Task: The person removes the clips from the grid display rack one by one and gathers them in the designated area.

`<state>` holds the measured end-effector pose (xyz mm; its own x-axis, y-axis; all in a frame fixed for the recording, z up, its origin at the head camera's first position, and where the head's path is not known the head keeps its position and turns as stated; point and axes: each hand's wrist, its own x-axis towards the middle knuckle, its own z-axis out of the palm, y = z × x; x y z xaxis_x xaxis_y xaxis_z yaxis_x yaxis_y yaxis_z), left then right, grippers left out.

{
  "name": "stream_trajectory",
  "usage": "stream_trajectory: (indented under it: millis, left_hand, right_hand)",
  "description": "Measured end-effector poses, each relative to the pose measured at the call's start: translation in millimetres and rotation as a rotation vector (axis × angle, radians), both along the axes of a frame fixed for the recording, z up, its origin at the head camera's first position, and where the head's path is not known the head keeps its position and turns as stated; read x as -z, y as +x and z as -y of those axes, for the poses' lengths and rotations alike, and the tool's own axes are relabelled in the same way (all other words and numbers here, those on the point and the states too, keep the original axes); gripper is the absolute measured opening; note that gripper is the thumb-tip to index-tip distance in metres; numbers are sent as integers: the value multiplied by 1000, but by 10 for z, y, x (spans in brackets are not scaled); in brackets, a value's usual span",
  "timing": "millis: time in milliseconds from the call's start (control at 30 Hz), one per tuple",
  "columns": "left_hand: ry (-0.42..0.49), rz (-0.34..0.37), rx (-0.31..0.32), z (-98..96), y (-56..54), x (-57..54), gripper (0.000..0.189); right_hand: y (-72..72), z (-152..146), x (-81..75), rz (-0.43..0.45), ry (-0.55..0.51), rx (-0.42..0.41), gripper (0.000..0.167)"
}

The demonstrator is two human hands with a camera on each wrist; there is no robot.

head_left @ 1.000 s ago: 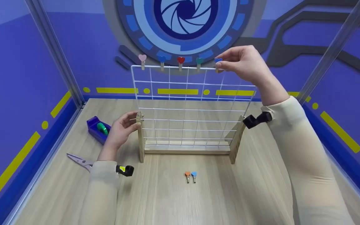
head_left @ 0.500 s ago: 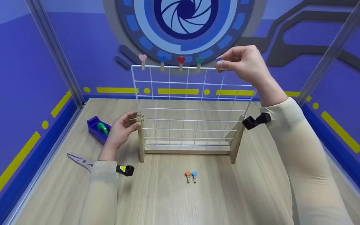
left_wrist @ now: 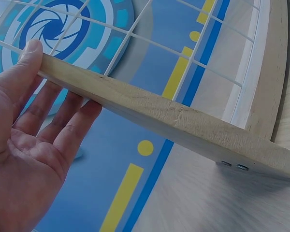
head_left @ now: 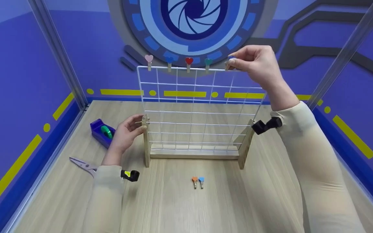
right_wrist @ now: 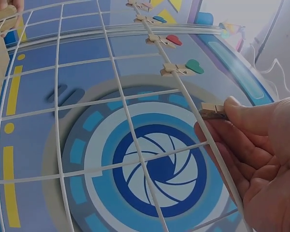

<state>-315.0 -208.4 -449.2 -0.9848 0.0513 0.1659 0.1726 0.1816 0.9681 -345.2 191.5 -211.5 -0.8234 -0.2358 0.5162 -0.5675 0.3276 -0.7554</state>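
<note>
My right hand [head_left: 260, 66] pinches a small wooden clothespin [right_wrist: 212, 110] with a blue heart, mostly covered by the fingertips in the head view. The clothespin leans at the top wire of the white wire grid [head_left: 177, 84]; whether it bites the wire I cannot tell. Along that wire stand a pink heart clothespin [head_left: 149, 61], a blue one [head_left: 169, 63], a red one [head_left: 189, 64] and a green one [head_left: 208, 64]. My left hand [head_left: 125, 137] holds the top of the left wooden upright [left_wrist: 150, 104] between thumb and fingers.
An orange heart clothespin [head_left: 195, 182] and a light blue one [head_left: 201, 182] lie on the table [head_left: 173, 207] before the stand. A purple tape dispenser [head_left: 99, 134] and scissors [head_left: 84, 166] lie to the left. The right upright [head_left: 245, 145] stands below my right arm.
My right hand has shifted slightly right along the top wire, and the clothespin in it has gone from upright to tilted. My left hand stays on the upright.
</note>
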Motion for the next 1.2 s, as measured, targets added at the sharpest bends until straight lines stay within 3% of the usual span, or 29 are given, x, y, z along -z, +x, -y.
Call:
stream_trajectory:
  millis: [267,567,900,1200]
  left_hand:
    - [5,-3,2,6,-4,-2,49]
    - [6,-13,5,16,-7,1,50]
    - [9,-29,-5,4,24,7,48]
    - [-2,-42,-12,-12,18,2,49]
  right_hand:
    - [24,-35,-8,-21,-105,-31,17]
    - [177,-21,141,-121,-163,-169,17]
    - [351,29,506,36,-77,-101,24]
    - [509,42,1029,180,-22,-72,23]
